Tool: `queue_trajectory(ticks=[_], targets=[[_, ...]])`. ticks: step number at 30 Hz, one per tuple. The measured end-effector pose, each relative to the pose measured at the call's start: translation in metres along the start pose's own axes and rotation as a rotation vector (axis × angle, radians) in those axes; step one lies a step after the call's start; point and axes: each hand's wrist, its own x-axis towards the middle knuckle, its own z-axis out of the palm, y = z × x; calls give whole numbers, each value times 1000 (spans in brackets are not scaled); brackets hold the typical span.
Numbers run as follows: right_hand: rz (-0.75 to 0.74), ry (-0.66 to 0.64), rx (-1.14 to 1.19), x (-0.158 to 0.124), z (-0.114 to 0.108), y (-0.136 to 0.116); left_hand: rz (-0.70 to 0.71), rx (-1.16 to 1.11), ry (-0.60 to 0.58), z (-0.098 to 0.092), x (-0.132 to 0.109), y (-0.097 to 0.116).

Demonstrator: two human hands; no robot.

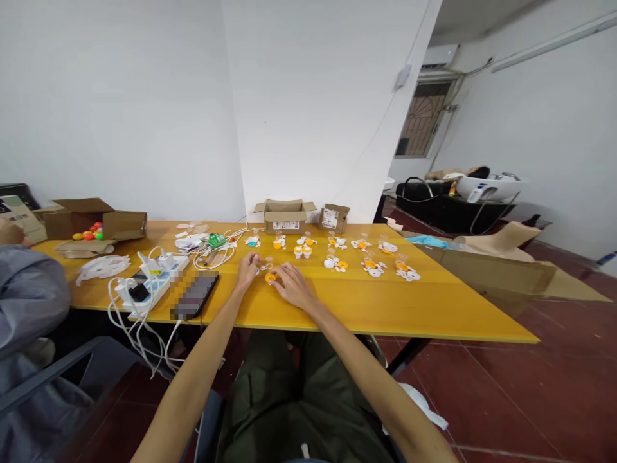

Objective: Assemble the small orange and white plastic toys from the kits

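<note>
My right hand [293,287] rests low over the table, its thumb and fingers at the edge of a small round orange plastic piece [270,278]. Just left of it, my left hand [247,272] has its fingers curled together; whatever they may hold is too small to make out. Between and beyond the hands lie a small clear cup [268,262] and little white parts [263,267]. Farther back stand two assembled pieces with white bases and orange tops [303,251]. Several groups of white and orange discs [336,263] with clear cups spread to the right.
A power strip [161,283] with white cables and a phone [195,296] lie to the left. An open cardboard box [285,217] and a smaller box [333,218] stand by the wall. Another person's grey sleeve [29,289] is at far left, near a box of coloured balls [91,231].
</note>
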Motion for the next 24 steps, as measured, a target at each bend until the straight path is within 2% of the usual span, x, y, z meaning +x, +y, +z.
queue_trajectory(ticks=[10,24], targets=[[11,-65,-55,2,8,5,2,17,-30,2,1,-2],[188,-64,-56,-1,-2,5,42,75,-12,0,0,0]])
